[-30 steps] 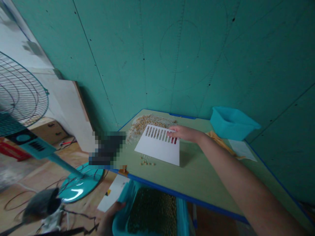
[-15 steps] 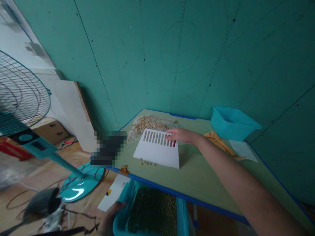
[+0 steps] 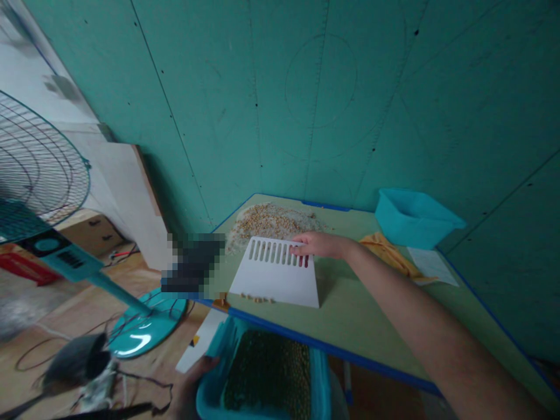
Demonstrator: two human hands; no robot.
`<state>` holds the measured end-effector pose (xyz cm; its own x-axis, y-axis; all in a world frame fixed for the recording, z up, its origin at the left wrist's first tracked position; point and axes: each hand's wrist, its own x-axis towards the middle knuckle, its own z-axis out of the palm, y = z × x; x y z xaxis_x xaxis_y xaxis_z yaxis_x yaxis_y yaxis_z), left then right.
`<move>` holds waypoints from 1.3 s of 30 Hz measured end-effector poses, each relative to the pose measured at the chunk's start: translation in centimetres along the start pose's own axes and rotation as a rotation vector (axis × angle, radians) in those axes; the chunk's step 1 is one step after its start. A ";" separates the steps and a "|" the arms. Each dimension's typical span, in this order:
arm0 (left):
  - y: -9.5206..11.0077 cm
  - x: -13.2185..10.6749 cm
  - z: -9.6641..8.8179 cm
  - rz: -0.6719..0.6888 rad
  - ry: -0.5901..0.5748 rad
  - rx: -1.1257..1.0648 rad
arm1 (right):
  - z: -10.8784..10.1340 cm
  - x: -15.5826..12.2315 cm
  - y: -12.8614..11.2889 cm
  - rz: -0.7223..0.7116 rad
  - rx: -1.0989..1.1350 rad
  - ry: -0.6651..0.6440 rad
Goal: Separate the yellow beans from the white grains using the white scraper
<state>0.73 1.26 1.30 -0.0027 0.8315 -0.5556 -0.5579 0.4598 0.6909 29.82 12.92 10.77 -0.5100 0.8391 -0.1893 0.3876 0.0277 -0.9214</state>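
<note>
My right hand (image 3: 315, 244) grips the slotted top edge of a white plastic scraper (image 3: 275, 275) that stands tilted on the green table (image 3: 371, 315). A short row of beans (image 3: 258, 299) lies just ahead of the scraper's lower edge, close to the table's blue front edge. A bigger pile of beans (image 3: 273, 220) lies at the table's far corner. Below the table edge my left hand (image 3: 189, 388) holds the rim of a teal basin (image 3: 262, 379) that is filled with beans.
A second teal basin (image 3: 413, 217) stands at the back right of the table beside a yellow cloth (image 3: 387, 251) and a paper sheet (image 3: 431, 265). A standing fan (image 3: 44, 192) is on the floor at left. Green walls enclose the table's far sides.
My right hand has drawn the scraper toward the table's front edge, pushing the small row of beans along with it. The left hand has shifted the basin slightly.
</note>
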 end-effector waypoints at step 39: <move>1.0 -1.0 0.8 -0.011 0.035 0.009 | 0.4 -0.6 -0.6 0.011 0.032 -0.099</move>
<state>0.82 1.13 2.86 -0.0259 0.8151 -0.5787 -0.5506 0.4716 0.6888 29.57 12.19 11.32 -0.5800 0.7812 -0.2310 0.3701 0.0001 -0.9290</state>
